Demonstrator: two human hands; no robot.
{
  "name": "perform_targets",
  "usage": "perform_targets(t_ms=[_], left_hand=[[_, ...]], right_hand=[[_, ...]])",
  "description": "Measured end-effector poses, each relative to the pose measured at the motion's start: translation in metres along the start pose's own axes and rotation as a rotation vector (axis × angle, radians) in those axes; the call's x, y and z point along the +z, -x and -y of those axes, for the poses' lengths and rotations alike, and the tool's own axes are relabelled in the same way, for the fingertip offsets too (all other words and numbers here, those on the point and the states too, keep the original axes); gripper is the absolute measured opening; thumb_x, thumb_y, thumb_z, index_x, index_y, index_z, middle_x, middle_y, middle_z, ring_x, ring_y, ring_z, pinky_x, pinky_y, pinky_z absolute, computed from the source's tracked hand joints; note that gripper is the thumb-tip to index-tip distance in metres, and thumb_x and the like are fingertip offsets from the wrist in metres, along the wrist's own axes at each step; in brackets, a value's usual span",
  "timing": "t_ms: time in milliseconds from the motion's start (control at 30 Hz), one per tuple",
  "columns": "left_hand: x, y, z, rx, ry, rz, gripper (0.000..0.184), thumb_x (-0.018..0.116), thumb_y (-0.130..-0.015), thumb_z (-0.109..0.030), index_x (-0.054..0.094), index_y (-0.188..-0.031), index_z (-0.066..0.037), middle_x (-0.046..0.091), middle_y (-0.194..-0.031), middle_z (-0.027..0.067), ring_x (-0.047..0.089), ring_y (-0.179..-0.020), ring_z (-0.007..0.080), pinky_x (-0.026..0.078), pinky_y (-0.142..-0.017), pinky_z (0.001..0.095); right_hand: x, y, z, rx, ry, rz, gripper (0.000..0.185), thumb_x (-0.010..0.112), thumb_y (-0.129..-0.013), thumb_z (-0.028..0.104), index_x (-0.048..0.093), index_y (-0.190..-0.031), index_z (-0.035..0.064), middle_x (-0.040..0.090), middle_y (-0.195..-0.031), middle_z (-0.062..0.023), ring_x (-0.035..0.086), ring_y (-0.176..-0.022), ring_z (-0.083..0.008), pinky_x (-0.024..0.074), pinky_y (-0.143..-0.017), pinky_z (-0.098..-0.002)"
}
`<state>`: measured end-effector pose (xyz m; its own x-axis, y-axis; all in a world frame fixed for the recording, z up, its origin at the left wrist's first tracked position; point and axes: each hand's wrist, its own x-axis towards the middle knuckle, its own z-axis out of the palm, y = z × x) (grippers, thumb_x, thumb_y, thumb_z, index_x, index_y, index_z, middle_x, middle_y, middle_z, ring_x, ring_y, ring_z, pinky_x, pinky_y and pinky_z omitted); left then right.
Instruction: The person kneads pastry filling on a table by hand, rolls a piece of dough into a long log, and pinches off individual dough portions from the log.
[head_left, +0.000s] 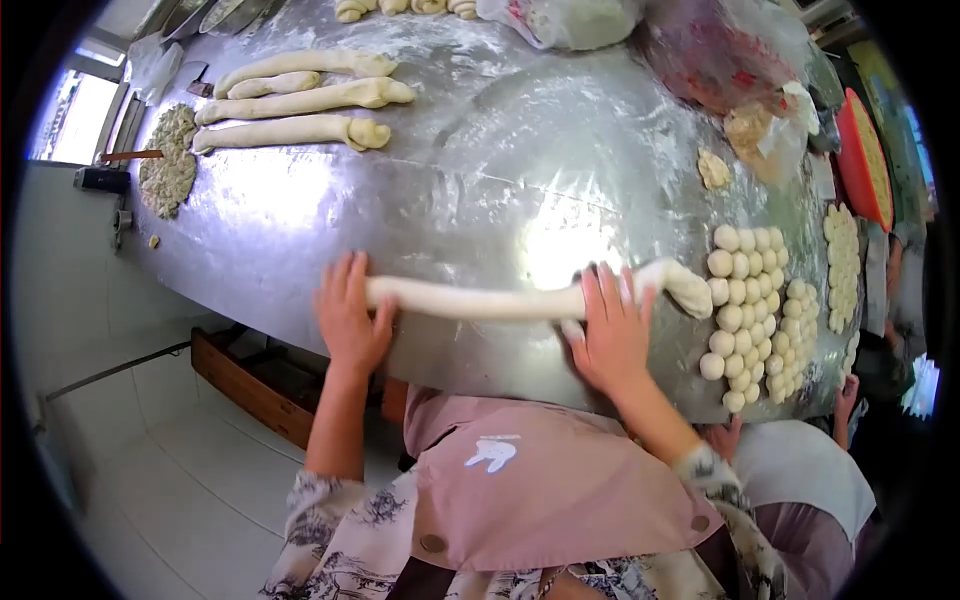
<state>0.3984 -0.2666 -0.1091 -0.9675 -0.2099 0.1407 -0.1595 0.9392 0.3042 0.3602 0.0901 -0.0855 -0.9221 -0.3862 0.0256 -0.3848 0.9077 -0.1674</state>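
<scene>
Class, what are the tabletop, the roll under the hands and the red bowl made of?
Tabletop: probably metal, smooth, with bright glare.
Roll: apparently dough, pale and matte, its end folded.
Red bowl: likely smooth plastic, given its even colour.

My left hand (350, 318) and right hand (614, 335) reach forward, well apart, palms down, thumbs angled inward, both forearms (338, 430) bare

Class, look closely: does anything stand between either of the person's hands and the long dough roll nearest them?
Nothing visible does. The left hand is at one end of the dough roll, and the right hand lies over it near the other. The dough balls sit just past that end, outside both hands' way.
</scene>
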Motion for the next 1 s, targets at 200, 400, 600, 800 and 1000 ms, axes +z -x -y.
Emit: perform_targets(t_ms=[200,400,600,800,1000], left_hand=[[0.003,-0.137,-0.053,-0.142,-0.198,-0.257,0.071,0.066,-0.091,-0.044,0.044,-0.147,-0.006,0.04,-0.154,0.0196,0.039,-0.142,0.0383,0.029,-0.113,0.059],[0.029,-0.108,-0.133,0.615,0.073,0.009,0.068,0.078,-0.079,-0.043,0.057,-0.136,-0.013,0.058,-0.137,0.0113,0.053,-0.126,0.0321,0.039,-0.105,0.051],[0.049,-0.126,-0.115,0.563,-0.027,0.152,0.051,0.075,-0.08,-0.052,0.064,-0.1,-0.007,0.065,-0.103,0.0108,0.062,-0.096,0.0338,0.05,-0.078,0.0462],[0.012,-0.109,-0.019,0.523,-0.031,0.299,0.05,0.073,-0.079,-0.057,0.062,-0.093,-0.01,0.066,-0.088,0.0138,0.065,-0.085,0.0354,0.051,-0.073,0.0487],[-0.032,-0.076,-0.028,0.467,-0.138,0.228,0.055,0.078,-0.077,-0.046,0.063,-0.113,-0.008,0.064,-0.109,0.0157,0.061,-0.104,0.0369,0.047,-0.089,0.0467]], right_hand=[[-0.005,-0.154,-0.027,0.116,0.036,-0.123,0.059,0.059,-0.094,0.047,0.054,-0.138,0.0074,0.047,-0.148,-0.0186,0.042,-0.139,-0.04,0.022,-0.116,-0.0627],[-0.022,-0.098,-0.069,-0.201,0.048,-0.064,0.071,0.074,-0.083,0.043,0.051,-0.142,0.0127,0.051,-0.142,-0.0158,0.048,-0.132,-0.036,0.0329,-0.111,-0.0549],[0.002,-0.094,-0.067,-0.035,-0.044,-0.179,0.052,0.083,-0.073,0.041,0.064,-0.112,0.0121,0.061,-0.104,-0.0107,0.062,-0.096,-0.0323,0.0508,-0.078,-0.0458],[0.004,-0.064,-0.032,-0.277,-0.177,-0.033,0.039,0.073,-0.083,0.049,0.065,-0.094,0.0123,0.057,-0.075,-0.008,0.063,-0.077,-0.0298,0.0524,-0.065,-0.0427],[-0.002,-0.075,-0.006,-0.255,-0.252,-0.125,0.034,0.07,-0.084,0.046,0.065,-0.094,0.0139,0.059,-0.083,-0.0096,0.063,-0.079,-0.0305,0.0503,-0.066,-0.0446]])
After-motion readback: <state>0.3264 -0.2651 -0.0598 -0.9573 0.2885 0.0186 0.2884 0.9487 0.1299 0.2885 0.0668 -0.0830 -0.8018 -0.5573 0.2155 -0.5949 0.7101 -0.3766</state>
